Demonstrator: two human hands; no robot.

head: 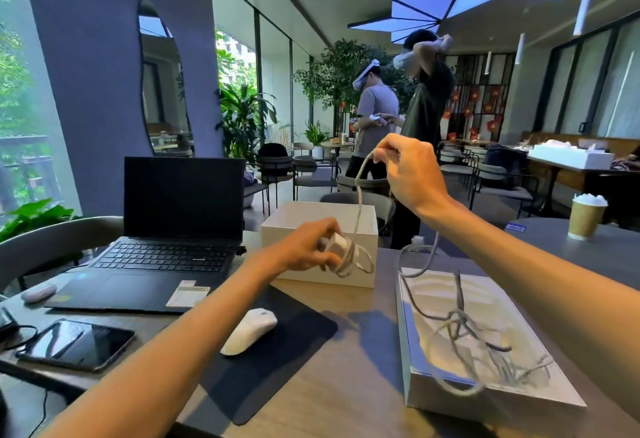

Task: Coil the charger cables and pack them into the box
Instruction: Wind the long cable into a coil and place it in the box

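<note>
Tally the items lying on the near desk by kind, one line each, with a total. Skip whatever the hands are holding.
Laptop: 1
Phone: 1
Mouse: 1
Mouse pad: 1
White box: 1
Flat box lid: 1
Small pink case: 1
Total: 7

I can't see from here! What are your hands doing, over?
Left hand holds charger block, cable coils round it. Right hand lifts the cable high. Loose tangle on flat box, unpacked.
</note>
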